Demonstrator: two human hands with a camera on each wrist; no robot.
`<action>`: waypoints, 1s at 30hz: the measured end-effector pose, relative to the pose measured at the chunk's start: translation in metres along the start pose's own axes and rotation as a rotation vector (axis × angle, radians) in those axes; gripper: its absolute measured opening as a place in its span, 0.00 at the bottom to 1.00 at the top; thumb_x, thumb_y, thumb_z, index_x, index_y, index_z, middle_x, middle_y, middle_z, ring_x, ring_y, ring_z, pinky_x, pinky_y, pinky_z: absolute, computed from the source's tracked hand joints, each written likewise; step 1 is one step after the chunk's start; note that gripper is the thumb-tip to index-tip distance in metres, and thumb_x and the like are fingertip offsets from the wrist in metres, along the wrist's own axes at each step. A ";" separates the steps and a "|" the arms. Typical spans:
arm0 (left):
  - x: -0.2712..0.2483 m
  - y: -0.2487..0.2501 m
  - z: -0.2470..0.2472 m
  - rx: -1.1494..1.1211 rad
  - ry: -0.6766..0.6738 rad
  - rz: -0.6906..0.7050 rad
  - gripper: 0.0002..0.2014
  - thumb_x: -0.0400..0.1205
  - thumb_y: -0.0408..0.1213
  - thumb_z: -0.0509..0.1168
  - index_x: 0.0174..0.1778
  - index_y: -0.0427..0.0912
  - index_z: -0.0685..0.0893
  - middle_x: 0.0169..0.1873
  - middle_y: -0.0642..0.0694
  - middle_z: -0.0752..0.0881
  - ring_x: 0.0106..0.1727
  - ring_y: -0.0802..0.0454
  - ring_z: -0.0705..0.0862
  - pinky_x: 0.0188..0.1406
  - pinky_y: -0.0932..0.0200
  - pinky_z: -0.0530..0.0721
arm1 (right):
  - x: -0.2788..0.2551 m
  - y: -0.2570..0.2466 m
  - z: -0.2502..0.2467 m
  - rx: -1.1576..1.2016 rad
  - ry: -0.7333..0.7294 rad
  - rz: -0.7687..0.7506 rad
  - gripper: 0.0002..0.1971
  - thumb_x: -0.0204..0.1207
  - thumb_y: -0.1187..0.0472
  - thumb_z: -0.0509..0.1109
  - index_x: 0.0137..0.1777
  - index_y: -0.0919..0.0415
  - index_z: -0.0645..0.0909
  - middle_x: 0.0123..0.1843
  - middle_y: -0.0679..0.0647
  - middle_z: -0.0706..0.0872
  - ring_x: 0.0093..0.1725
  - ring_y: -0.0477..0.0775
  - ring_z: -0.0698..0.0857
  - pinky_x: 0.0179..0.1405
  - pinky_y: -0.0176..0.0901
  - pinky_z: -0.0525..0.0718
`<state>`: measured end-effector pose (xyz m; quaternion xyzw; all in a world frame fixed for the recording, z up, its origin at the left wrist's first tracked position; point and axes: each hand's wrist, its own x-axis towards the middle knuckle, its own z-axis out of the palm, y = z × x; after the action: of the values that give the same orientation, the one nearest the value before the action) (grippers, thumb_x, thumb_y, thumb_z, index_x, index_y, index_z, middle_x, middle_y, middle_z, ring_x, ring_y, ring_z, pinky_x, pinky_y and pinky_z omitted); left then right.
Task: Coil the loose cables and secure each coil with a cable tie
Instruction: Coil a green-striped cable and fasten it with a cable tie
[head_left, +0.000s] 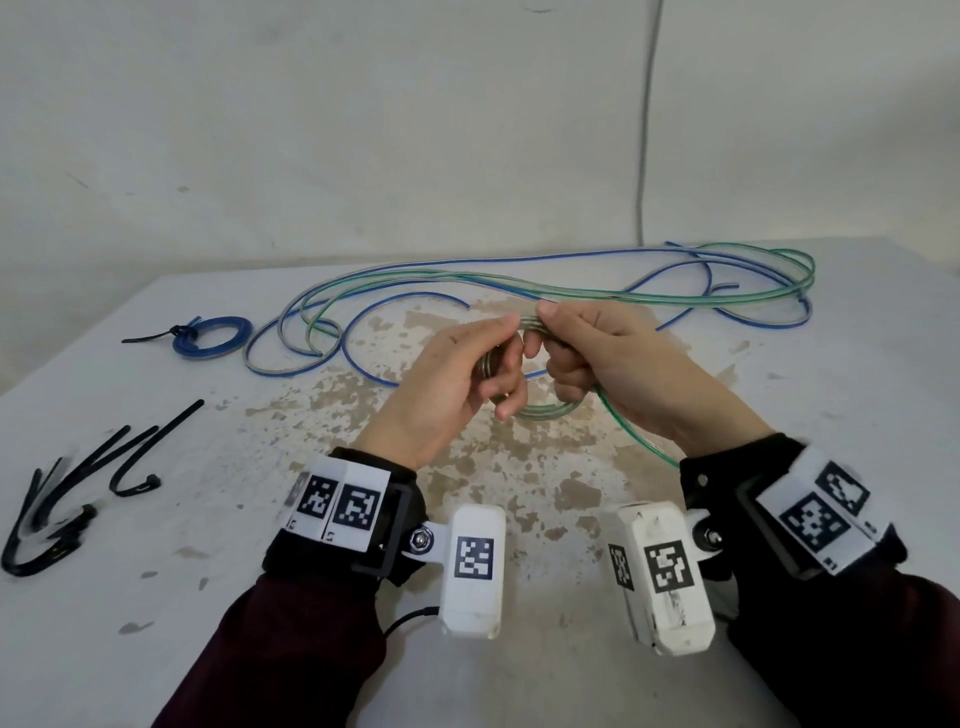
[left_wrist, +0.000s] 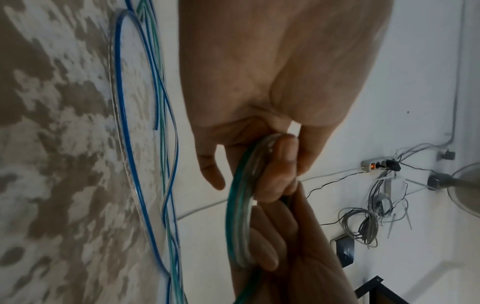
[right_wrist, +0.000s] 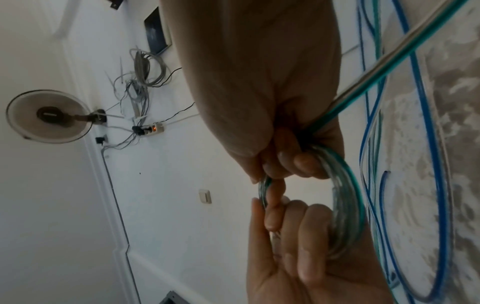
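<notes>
A small coil of green-and-clear cable (head_left: 545, 411) hangs above the table between both hands. My left hand (head_left: 506, 358) grips its left side, fingers curled through the loop; in the left wrist view a finger (left_wrist: 281, 164) wraps over the coil (left_wrist: 237, 216). My right hand (head_left: 540, 338) pinches the top of the coil with thumb and fingers, seen close in the right wrist view (right_wrist: 285, 162) on the coil (right_wrist: 345, 205). The rest of the green cable (head_left: 769, 291) trails loose to the back right. A loose blue cable (head_left: 395, 301) lies tangled with it.
A blue coil (head_left: 213, 338) bound with a black tie lies at the left. Several loose black cable ties (head_left: 78, 483) lie near the table's left edge. The worn white table (head_left: 519, 675) meets a wall behind; a grey wire (head_left: 647, 130) runs up it.
</notes>
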<state>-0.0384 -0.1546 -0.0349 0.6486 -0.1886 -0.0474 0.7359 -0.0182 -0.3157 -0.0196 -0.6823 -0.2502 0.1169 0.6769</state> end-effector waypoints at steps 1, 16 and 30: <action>0.000 -0.001 -0.001 0.027 0.020 0.015 0.19 0.88 0.39 0.51 0.30 0.38 0.70 0.23 0.52 0.72 0.21 0.53 0.66 0.32 0.56 0.65 | 0.000 0.001 -0.001 -0.033 0.002 -0.010 0.19 0.87 0.57 0.54 0.37 0.62 0.79 0.23 0.47 0.62 0.25 0.49 0.58 0.25 0.36 0.71; 0.003 -0.002 -0.002 -0.200 0.073 0.100 0.21 0.86 0.43 0.53 0.26 0.45 0.74 0.21 0.52 0.62 0.21 0.57 0.62 0.25 0.66 0.63 | -0.002 -0.007 -0.010 0.035 -0.093 0.078 0.21 0.86 0.55 0.52 0.40 0.65 0.80 0.25 0.55 0.80 0.28 0.51 0.77 0.41 0.37 0.83; -0.001 0.004 -0.002 -0.033 0.079 0.083 0.17 0.85 0.45 0.56 0.31 0.42 0.67 0.20 0.54 0.58 0.22 0.56 0.54 0.21 0.66 0.57 | -0.010 -0.009 -0.014 -0.212 -0.198 -0.011 0.10 0.73 0.64 0.73 0.53 0.62 0.81 0.46 0.54 0.84 0.47 0.50 0.83 0.52 0.46 0.84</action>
<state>-0.0396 -0.1517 -0.0315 0.6292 -0.1852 0.0058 0.7549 -0.0218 -0.3328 -0.0117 -0.7337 -0.3303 0.1530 0.5738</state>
